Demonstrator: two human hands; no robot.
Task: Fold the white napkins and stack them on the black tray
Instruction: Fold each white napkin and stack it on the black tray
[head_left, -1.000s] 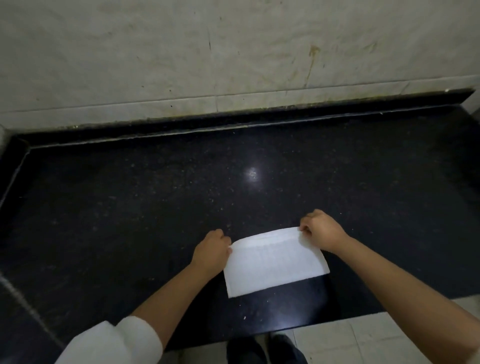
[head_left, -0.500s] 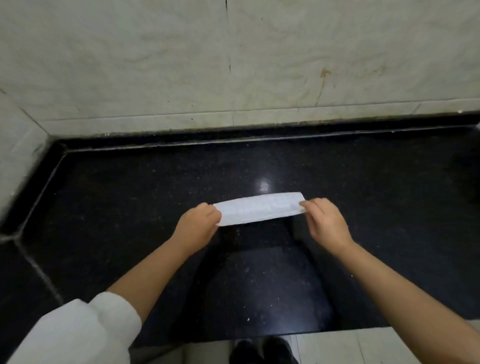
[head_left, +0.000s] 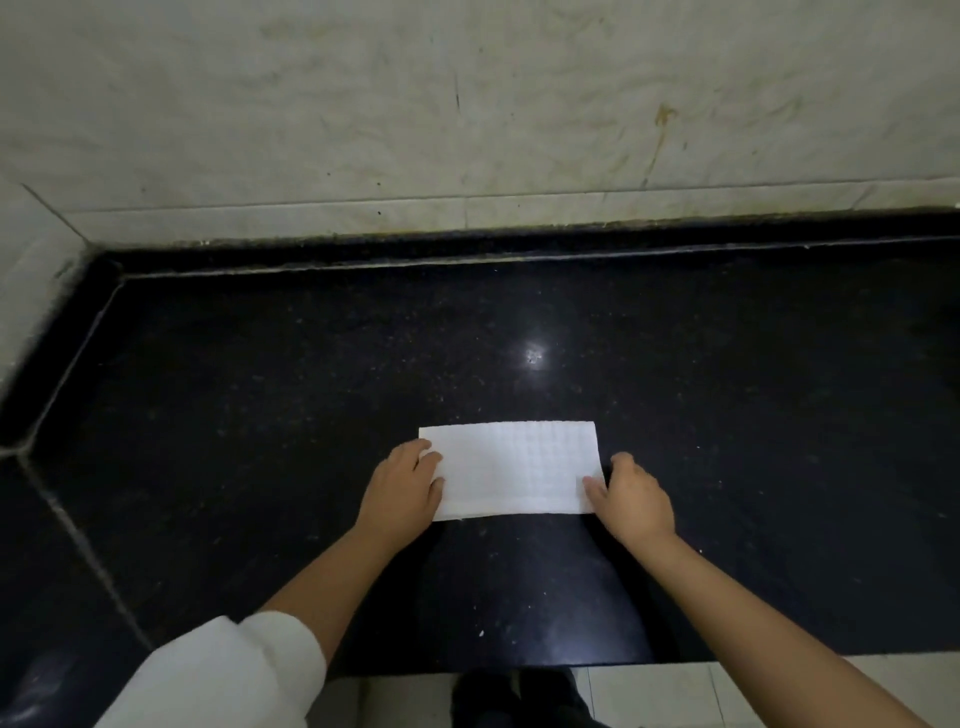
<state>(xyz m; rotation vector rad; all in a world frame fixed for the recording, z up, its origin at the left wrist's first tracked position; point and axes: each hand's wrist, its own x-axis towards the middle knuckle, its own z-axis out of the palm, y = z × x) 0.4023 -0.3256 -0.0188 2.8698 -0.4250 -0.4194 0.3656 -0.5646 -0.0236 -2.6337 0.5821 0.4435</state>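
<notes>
Black speckled stone counter (head_left: 727, 415), pale stained marble wall (head_left: 363, 104), light glare (head_left: 535, 355)

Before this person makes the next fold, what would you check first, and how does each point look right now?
1. Napkin lies flat on the black counter: ok.
2. Left hand is on the napkin's left end: ok.
3. Right hand is on its right end: ok.
4. Napkin edges look even, a tidy rectangle: ok.
5. Whether the fingers pinch or only press: cannot tell.
6. Black tray in sight for stacking: not ok, none visible.
</notes>
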